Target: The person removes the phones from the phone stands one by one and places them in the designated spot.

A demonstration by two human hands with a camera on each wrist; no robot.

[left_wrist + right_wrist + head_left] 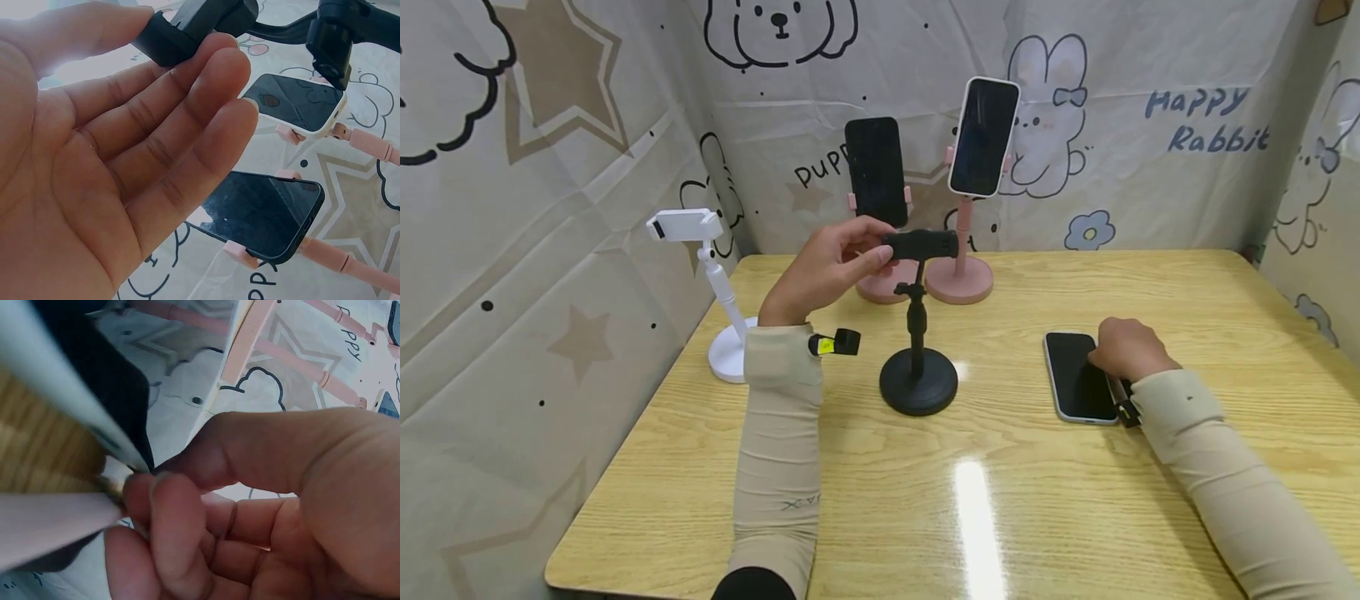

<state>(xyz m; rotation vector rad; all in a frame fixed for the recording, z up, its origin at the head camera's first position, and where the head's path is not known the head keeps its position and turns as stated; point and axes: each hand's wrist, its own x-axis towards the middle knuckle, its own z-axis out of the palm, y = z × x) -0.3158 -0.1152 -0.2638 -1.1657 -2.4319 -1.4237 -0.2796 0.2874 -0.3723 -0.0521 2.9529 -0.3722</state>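
My left hand (pixel 838 267) pinches the left end of the clamp (pixel 928 244) on a black phone stand. The stand's round base (pixel 917 392) is on the table, and its clamp holds no phone. In the left wrist view, the thumb and a fingertip grip the black clamp end (pixel 172 40), while the other fingers extend below. At the right, my right hand (pixel 1131 348) pinches the right edge of a smartphone (pixel 1075 375) with a dark screen and pale frame. The right wrist view shows curled fingers (pixel 178 531) and the thumb at the phone's edge, partly blurred.
Two pink stands behind hold a black phone (pixel 877 167) and a white-framed phone (pixel 985 137). A white stand (pixel 727 354) is at the left of the wooden table (pixel 1037 517). Printed cloth (pixel 1150 200) hangs behind and at both sides.
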